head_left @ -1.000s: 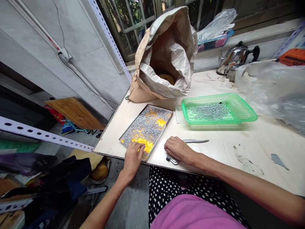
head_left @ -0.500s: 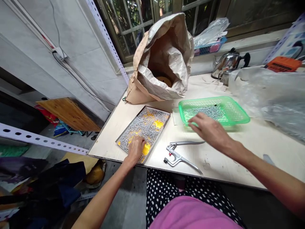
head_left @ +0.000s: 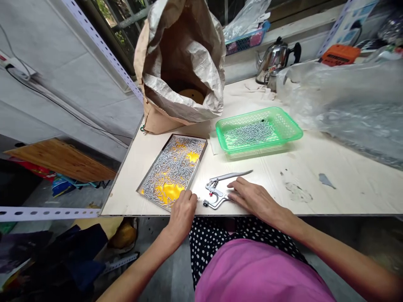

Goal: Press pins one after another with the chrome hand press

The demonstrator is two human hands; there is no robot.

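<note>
A shallow tray (head_left: pixel 197 171) with a yellow bottom carries many small silver metal pins (head_left: pixel 185 167). At its near right corner is my left hand (head_left: pixel 183 212), fingertips pinched together on a small metal pin (head_left: pixel 198 198). Silver hand pliers (head_left: pixel 217 197) with a spring and a round jaw lie on the table just right of that hand. My right hand (head_left: pixel 252 196) is over their lower handle, fingers stretched out and apart from the thumb. It covers most of that handle; whether it touches it I cannot tell.
A green plastic basket (head_left: pixel 260 147) with more silver pins stands behind the pliers. A large open paper sack (head_left: pixel 182 63) is at the back left. Clear plastic bags (head_left: pixel 346 96), a metal kettle (head_left: pixel 275 58) and an orange box (head_left: pixel 340 54) sit at the right rear.
My right hand has moved from the basket's near edge to the pliers. My left hand has come off the tray's contents to its near corner, pinching a pin. The camera view has shifted.
</note>
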